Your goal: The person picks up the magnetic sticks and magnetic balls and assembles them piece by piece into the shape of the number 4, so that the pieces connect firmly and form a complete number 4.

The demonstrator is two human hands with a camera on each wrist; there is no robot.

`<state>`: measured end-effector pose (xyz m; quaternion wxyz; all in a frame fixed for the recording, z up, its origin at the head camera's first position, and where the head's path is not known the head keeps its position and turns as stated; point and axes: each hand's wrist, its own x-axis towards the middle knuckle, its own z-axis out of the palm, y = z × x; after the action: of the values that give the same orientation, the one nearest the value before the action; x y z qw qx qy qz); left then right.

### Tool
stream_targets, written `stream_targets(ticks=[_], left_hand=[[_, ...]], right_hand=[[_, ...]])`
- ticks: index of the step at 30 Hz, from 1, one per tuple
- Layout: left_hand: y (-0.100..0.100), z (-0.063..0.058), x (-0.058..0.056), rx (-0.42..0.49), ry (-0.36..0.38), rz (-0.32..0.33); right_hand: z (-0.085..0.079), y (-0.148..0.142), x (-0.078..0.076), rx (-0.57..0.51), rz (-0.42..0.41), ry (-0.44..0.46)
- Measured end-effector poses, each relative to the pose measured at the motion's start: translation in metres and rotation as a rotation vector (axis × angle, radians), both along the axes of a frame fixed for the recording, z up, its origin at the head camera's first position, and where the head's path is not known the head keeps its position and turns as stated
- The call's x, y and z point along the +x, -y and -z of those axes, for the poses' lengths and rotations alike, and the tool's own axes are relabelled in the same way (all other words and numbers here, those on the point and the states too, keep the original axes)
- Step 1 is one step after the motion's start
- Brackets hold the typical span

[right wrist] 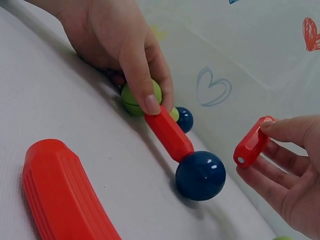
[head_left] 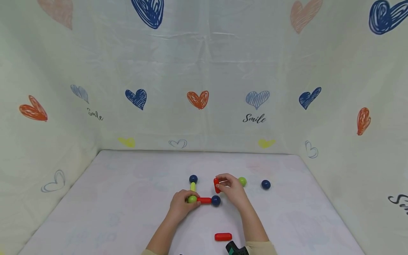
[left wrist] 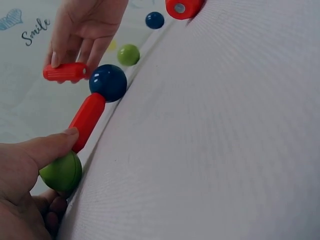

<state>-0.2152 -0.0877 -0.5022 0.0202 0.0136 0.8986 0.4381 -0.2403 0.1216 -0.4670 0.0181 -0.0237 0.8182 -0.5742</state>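
Observation:
My left hand (head_left: pixel 182 204) grips a green ball (left wrist: pixel 62 172) at the corner of an L-shaped piece, its thumb lying against the red rod (head_left: pixel 204 200). That rod runs right to a blue ball (head_left: pixel 215 200). From the green ball a yellow-green rod (head_left: pixel 193 186) leads away to another blue ball (head_left: pixel 193 179). To the right, my right hand (head_left: pixel 232 189) pinches a second red rod (right wrist: pixel 254 142) between thumb and fingers, off the table and a little beyond the near blue ball. A pale magnet-like disc shows on that rod's end in the right wrist view.
Beyond my right hand lies a loose green ball (head_left: pixel 242 181), with a loose blue ball (head_left: pixel 266 184) farther right. A third red rod (head_left: pixel 223 237) lies on the white table (head_left: pixel 127 198) nearer to me, close to a black device (head_left: pixel 236 248) at the right wrist. Heart-printed curtains surround the table.

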Motion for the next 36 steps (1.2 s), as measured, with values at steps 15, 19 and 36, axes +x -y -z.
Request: stream_targets(ticks=[15, 19, 36], left_hand=[[0.001, -0.003, 0.001, -0.008, -0.028, 0.011], [0.000, -0.001, 0.001, -0.009, -0.025, 0.016], [0.001, -0.002, 0.001, -0.011, 0.003, 0.031]], right_hand=[[0.007, 0.008, -0.005, -0.063, 0.106, 0.037], [0.009, 0.009, -0.005, -0.069, 0.123, 0.055], [0.016, 0.011, -0.005, -0.052, 0.137, 0.094]])
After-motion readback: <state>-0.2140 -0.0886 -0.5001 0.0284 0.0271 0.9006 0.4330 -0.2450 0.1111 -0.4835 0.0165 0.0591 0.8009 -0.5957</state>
